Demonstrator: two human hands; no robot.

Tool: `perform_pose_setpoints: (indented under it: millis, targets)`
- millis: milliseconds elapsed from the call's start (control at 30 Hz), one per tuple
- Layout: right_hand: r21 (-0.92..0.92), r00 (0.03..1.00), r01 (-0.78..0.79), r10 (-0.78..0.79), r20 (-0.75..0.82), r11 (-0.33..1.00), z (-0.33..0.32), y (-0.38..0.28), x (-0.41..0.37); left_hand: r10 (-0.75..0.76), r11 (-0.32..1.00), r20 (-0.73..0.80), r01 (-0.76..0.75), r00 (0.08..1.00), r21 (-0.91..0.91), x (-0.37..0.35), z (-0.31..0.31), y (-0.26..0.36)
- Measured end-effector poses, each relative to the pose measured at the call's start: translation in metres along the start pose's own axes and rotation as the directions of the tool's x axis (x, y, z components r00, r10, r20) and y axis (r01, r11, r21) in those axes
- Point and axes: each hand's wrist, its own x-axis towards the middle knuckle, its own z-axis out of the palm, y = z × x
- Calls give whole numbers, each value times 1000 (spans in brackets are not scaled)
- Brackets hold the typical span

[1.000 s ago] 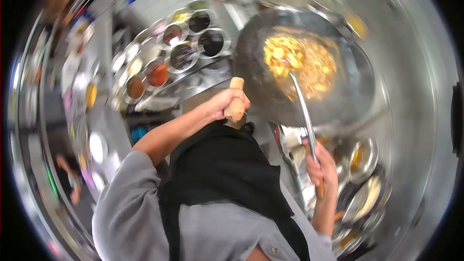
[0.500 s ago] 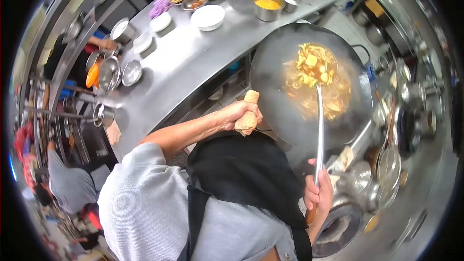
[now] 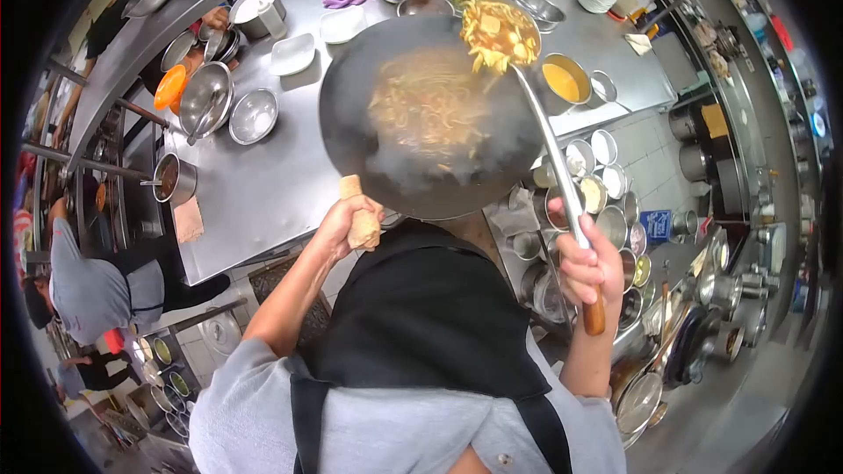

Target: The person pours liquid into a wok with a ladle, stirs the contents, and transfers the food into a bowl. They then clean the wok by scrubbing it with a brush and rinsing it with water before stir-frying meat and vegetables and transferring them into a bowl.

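Note:
My left hand (image 3: 344, 223) is closed on a tan rolled cloth (image 3: 363, 230) at the near-left edge of a big dark wok (image 3: 347, 123); any handle under the cloth is hidden. Steaming noodles (image 3: 426, 110) in brown sauce lie in the wok, which is held over the steel table's near edge. Fingers of my right hand (image 3: 590, 262) wrap round the wooden end of a long metal ladle (image 3: 551, 136). The ladle's bowl is heaped with noodles and sauced chunks (image 3: 499, 31), raised beyond the wok's far right rim.
Along the steel table (image 3: 237, 215) stand a white rectangular dish (image 3: 292, 54), steel bowls (image 3: 255, 116), an orange bowl (image 3: 170, 86) and a pot of yellow liquid (image 3: 566, 79). Several ingredient containers (image 3: 604, 147) sit right of the wok. A co-worker (image 3: 97, 285) is at far left.
The wok has come off the right-hand side and over the steel table, with my left hand on the cloth. My right hand has lifted the loaded ladle out toward the table's far side.

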Motion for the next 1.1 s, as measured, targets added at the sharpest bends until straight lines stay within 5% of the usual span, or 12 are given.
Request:
perform_pose_setpoints:
  millis: [233, 600, 667, 700, 800, 833, 867, 900, 933, 967, 1033, 1100]
  targets:
    - [4, 990, -122, 121, 73, 993, 6, -52, 68, 113, 985, -206, -137, 972, -103, -16, -37, -17]
    - [-456, 976, -215, 181, -119, 864, -109, -90, 180, 192, 918, -346, -293, 918, -267, -59, -22, -50]
    - [-757, 980, -164, 17, -198, 633, -118, -83, 193, 220, 901, -377, -336, 900, -276, -60, -19, -53]
    - [-754, 978, -175, 22, -208, 633, -127, -80, 196, 242, 884, -404, -372, 882, -284, -62, -17, -57]
    - [-968, 963, -197, -153, -221, 156, -162, -83, 207, 243, 879, -410, -378, 879, -291, -62, -12, -63]
    - [-967, 964, -199, -147, -222, 157, -178, -86, 208, 247, 876, -429, -390, 869, -285, -62, -11, -64]
    - [-955, 939, -47, -340, 58, -293, -191, -88, 208, 238, 870, -443, -392, 864, -299, -60, -13, -65]
    - [-716, 844, 20, -373, 387, -698, -177, -80, 201, 235, 868, -451, -395, 861, -300, -59, -13, -64]
    - [-798, 884, -134, -435, 172, -588, -160, -79, 188, 228, 881, -459, -383, 859, -279, -57, -11, -62]
    - [-793, 893, -121, -415, 176, -597, -167, -83, 181, 219, 889, -469, -374, 855, -266, -55, -10, -67]
    - [-616, 716, 166, -336, 612, -770, -177, -93, 179, 266, 868, -431, -408, 862, -281, -48, -15, -66]
    - [-988, 944, 59, -313, 101, -141, -119, -83, 151, 257, 872, -391, -387, 884, -300, -43, -18, -60]
